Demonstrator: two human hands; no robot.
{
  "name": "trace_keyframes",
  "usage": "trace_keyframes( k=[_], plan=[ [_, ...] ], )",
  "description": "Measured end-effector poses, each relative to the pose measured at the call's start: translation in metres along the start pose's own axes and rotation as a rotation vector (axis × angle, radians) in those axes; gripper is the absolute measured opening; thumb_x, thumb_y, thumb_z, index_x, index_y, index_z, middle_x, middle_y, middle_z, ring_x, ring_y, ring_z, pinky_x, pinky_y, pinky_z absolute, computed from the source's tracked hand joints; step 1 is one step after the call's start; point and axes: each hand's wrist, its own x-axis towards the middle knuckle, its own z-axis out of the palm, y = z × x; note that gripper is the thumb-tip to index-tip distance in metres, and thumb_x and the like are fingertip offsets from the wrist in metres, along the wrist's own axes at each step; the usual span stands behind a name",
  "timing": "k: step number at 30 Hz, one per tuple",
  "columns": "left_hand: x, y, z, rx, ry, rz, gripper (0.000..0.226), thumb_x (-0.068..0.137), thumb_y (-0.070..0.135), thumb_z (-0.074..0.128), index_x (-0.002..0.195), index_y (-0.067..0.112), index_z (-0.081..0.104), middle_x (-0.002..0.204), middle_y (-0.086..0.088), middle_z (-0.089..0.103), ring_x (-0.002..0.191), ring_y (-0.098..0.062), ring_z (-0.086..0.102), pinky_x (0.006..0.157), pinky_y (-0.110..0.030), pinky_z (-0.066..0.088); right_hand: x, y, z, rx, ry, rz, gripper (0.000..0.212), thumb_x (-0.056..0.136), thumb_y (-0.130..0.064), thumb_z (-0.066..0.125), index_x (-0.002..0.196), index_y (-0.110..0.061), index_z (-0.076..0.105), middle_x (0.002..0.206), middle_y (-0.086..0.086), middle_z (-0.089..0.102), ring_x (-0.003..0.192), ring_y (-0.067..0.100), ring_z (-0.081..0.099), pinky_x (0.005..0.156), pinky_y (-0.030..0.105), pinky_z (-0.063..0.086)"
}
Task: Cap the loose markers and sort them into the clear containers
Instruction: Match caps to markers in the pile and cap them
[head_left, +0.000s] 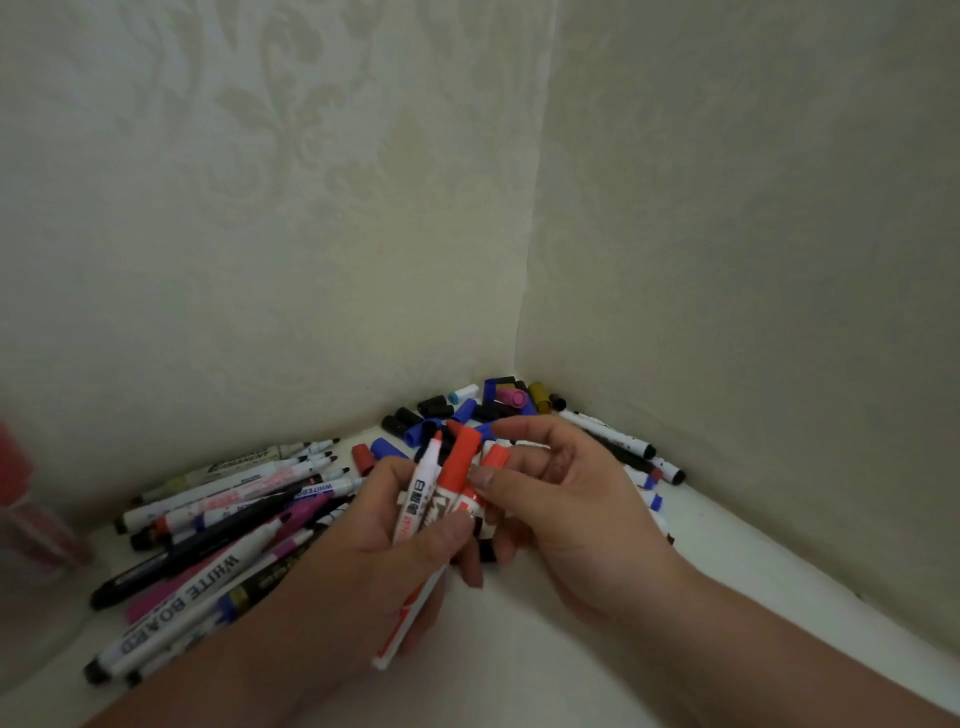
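left hand (363, 551): fingers curled round red markers (442, 501), centre | right hand (569, 501): fingers pinching red cap (494, 457) at bundle's 2 o'clock | loose markers (218, 525): on desk (519, 654), 9 o'clock of hands | loose caps (467, 410): 12 o'clock

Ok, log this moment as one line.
step: capping | left hand: grips red markers, one uncapped | right hand: pinches a capped one | loose caps: in corner | loose markers: piled left
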Motion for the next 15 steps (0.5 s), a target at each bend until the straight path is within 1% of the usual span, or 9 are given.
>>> trace_keyframes(
  k=[2,4,6,8,10,12,13,15],
  plan=[
    [-0.001,0.0,-0.002,0.014,-0.008,0.006,0.033,0.088,0.037,0.067,0.114,0.022,0.053,0.073,-0.019,0.068,0.041,-0.024,0.046,0.038,-0.027,0.039,0.0,-0.003,0.0,0.052,-0.041,0.036,0.025,0.088,0.0,0.068,0.112,-0.005,0.063,0.078,0.016,0.071,0.055,0.021,0.062,0.045,0.027,0.048],
    [-0.002,0.001,-0.002,0.03,-0.021,-0.002,0.035,0.085,0.038,0.064,0.115,0.022,0.055,0.074,-0.019,0.069,0.043,-0.024,0.048,0.04,-0.028,0.041,-0.001,-0.007,-0.002,0.06,-0.074,0.036,0.026,0.084,-0.003,0.07,0.11,0.0,0.066,0.077,0.015,0.069,0.056,0.019,0.062,0.045,0.026,0.05],
    [-0.001,0.002,-0.002,0.036,-0.045,0.009,0.024,0.087,0.04,0.062,0.108,0.028,0.061,0.076,-0.018,0.07,0.046,-0.024,0.049,0.042,-0.029,0.042,-0.001,-0.01,-0.002,0.036,-0.087,0.021,0.036,0.076,-0.013,0.074,0.11,-0.003,0.069,0.08,0.014,0.069,0.058,0.021,0.061,0.047,0.027,0.051],
    [0.001,0.001,-0.002,0.043,-0.049,0.017,0.016,0.088,0.041,0.062,0.099,0.031,0.065,0.078,-0.018,0.071,0.045,-0.024,0.05,0.042,-0.028,0.043,-0.001,-0.011,-0.001,-0.015,-0.077,-0.009,0.042,0.071,-0.02,0.077,0.112,-0.01,0.071,0.081,0.012,0.07,0.059,0.023,0.06,0.046,0.03,0.049],
    [0.001,0.0,-0.003,0.064,-0.056,0.008,0.019,0.089,0.042,0.06,0.101,0.029,0.065,0.082,-0.018,0.072,0.043,-0.022,0.052,0.041,-0.026,0.044,0.0,-0.012,0.001,-0.086,-0.056,-0.049,0.035,0.075,-0.019,0.077,0.109,-0.015,0.072,0.079,0.014,0.071,0.056,0.024,0.058,0.045,0.03,0.049],
    [0.0,0.0,-0.004,0.115,-0.064,-0.002,0.024,0.093,0.044,0.055,0.105,0.024,0.063,0.086,-0.017,0.074,0.044,-0.021,0.055,0.042,-0.026,0.045,0.0,-0.012,0.001,-0.145,-0.038,-0.079,0.021,0.081,-0.013,0.076,0.102,-0.016,0.075,0.078,0.02,0.07,0.054,0.025,0.058,0.044,0.029,0.049],
    [0.0,-0.001,-0.005,0.134,-0.068,-0.007,0.026,0.095,0.045,0.052,0.104,0.024,0.064,0.087,-0.015,0.075,0.046,-0.021,0.057,0.043,-0.026,0.046,0.0,-0.012,0.0,-0.153,-0.035,-0.087,0.015,0.083,-0.01,0.075,0.096,-0.016,0.076,0.076,0.021,0.069,0.053,0.024,0.058,0.043,0.029,0.049],
    [-0.001,-0.002,-0.005,0.12,-0.072,-0.04,0.03,0.098,0.048,0.047,0.101,0.025,0.067,0.088,-0.014,0.076,0.054,-0.022,0.063,0.049,-0.028,0.05,-0.001,-0.014,-0.002,-0.163,-0.048,-0.096,0.009,0.084,-0.007,0.074,0.087,-0.016,0.076,0.072,0.018,0.069,0.051,0.023,0.058,0.043,0.027,0.048]
  ],
)
